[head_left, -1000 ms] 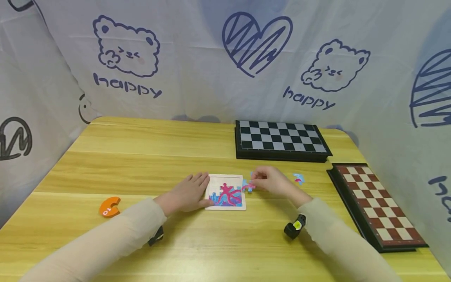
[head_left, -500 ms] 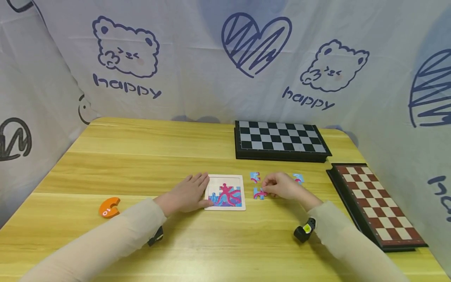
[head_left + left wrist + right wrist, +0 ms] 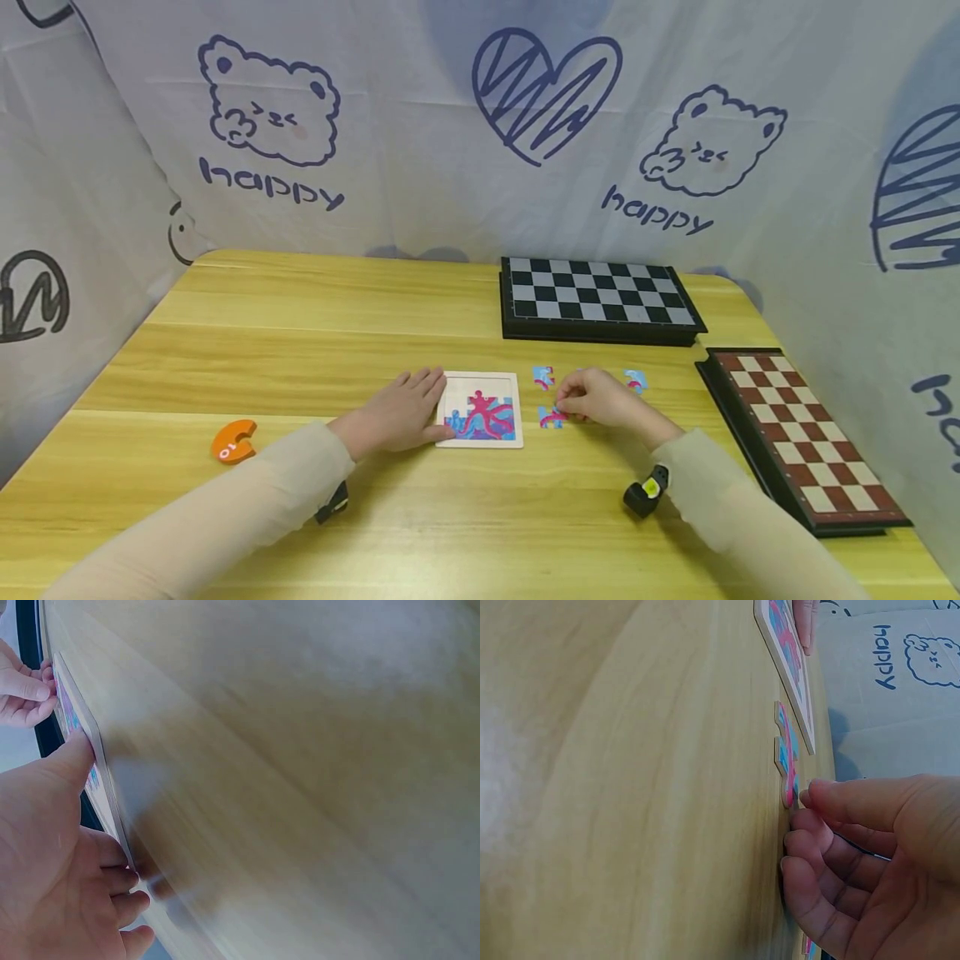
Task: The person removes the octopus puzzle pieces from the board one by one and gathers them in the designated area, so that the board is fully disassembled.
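Wooden table (image 3: 300, 350): right hand (image 3: 600, 398) fingers pinch puzzle piece (image 3: 551, 416); left hand (image 3: 401, 412) flat against puzzle tray (image 3: 480, 379).

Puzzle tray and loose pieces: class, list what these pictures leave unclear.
- Puzzle tray: left edge hidden under left hand, head view.
- Puzzle piece at right hand: whether pinched or merely touched, unclear.
- Far piece: too small for detail.
- Left wrist view: blurred table.

A wooden table (image 3: 300, 350) bears a puzzle tray (image 3: 480, 377), loose pieces (image 3: 543, 377), two chessboards (image 3: 600, 298) and an orange block (image 3: 233, 440).

Smooth, light-grained wooden table (image 3: 315, 350); printed cloth backdrop (image 3: 420, 142) behind.
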A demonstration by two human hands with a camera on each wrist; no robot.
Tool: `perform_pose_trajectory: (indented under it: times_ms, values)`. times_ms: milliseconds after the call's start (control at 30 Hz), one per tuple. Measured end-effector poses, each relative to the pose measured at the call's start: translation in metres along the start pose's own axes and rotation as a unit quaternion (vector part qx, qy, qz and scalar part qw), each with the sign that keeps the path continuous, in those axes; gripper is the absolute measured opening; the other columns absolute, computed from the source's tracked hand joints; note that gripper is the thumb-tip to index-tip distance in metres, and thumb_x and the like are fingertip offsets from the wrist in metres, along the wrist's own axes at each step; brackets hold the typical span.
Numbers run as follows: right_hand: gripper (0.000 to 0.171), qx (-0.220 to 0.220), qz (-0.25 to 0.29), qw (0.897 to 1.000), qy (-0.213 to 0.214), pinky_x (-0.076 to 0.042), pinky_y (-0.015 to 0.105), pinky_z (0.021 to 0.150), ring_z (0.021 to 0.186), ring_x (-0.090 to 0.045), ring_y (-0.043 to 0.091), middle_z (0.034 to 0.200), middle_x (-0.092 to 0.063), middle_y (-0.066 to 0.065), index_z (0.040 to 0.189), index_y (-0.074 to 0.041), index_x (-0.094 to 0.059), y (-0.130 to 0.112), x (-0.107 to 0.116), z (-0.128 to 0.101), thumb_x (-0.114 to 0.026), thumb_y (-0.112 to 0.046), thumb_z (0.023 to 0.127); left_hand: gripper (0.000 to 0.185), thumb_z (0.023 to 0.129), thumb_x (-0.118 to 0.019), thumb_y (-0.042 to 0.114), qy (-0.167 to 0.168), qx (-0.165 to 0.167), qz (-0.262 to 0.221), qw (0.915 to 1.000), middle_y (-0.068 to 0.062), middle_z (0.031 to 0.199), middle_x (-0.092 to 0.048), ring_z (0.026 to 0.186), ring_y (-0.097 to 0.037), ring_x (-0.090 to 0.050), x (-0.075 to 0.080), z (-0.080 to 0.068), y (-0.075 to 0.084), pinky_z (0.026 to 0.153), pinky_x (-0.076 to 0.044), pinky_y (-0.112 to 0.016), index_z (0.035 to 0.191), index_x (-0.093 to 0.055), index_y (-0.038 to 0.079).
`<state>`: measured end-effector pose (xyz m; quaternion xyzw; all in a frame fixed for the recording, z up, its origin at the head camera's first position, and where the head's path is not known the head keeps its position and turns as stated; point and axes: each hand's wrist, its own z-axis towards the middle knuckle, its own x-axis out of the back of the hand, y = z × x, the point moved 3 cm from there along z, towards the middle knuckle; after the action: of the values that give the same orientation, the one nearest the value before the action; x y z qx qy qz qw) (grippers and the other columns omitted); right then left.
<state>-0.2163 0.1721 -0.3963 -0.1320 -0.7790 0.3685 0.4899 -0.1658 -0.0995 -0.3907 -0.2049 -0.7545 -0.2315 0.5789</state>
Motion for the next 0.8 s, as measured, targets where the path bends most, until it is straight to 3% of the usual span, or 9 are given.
perform_pose_trajectory:
  times_ms: [367,600,800]
  values:
    - [0.006,0.013,-0.022,1.000,0.011,-0.040,0.025,0.052,0.060,-0.047,0.014,0.070,-0.055,0.000,0.082,-0.006,-0.065,-0.013,0.001,0.003,-0.064,-0.011,0.087,0.078,0.094,-0.043,0.049,-0.002,0.005,0.001,1.0000,-0.024,0.147,-0.020,0.134,-0.037,-0.018,0.000,0.000,-0.001,0.107,-0.017,-0.048,0.141,-0.024,-0.010]
    - [0.006,0.063,-0.033,0.997,0.008,-0.042,0.027,0.060,0.068,-0.048,0.015,0.076,-0.057,-0.001,0.087,-0.007,-0.066,-0.039,-0.008,0.010,-0.067,-0.012,0.085,0.078,0.094,-0.043,0.049,-0.003,0.010,-0.007,0.9999,-0.023,0.147,-0.019,0.135,-0.035,-0.017,0.000,0.000,0.000,0.108,-0.015,-0.047,0.141,-0.024,-0.009]
    - [0.011,0.107,-0.042,0.993,-0.011,-0.043,0.026,0.057,0.065,-0.048,0.014,0.074,-0.055,-0.002,0.094,-0.006,-0.065,-0.054,-0.024,0.019,-0.067,-0.010,0.084,0.077,0.094,-0.043,0.049,-0.004,0.007,-0.012,0.9999,-0.023,0.148,-0.018,0.135,-0.035,-0.016,0.001,0.000,0.000,0.108,-0.015,-0.047,0.141,-0.023,-0.009]
